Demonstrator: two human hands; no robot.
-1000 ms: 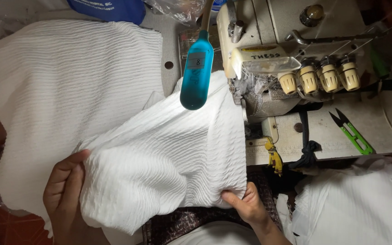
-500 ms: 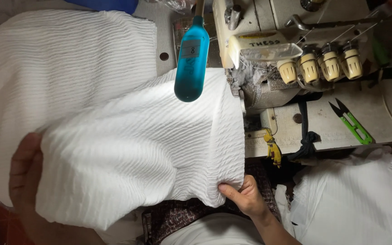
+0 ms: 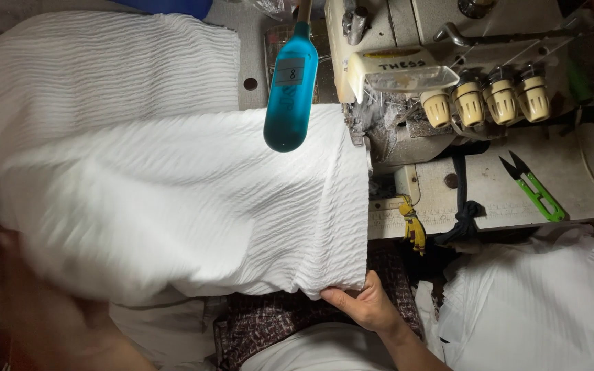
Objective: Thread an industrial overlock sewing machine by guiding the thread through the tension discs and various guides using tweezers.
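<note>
Where the frame blurs at lower left, left hand (image 3: 15, 302): under white ribbed fabric (image 3: 173, 206), grip not discernible. Fabric: spread over surface (image 3: 586, 172), edge beside sewing machine (image 3: 434, 89). Right hand (image 3: 362, 306): forearm rising from below, fingers pinched on fabric's lower corner.

fabric (image 3: 173, 199): white, ribbed | lamp (image 3: 289, 96): turquoise | snips (image 3: 536, 189): green handles | knobs (image 3: 486, 99): cream
</note>
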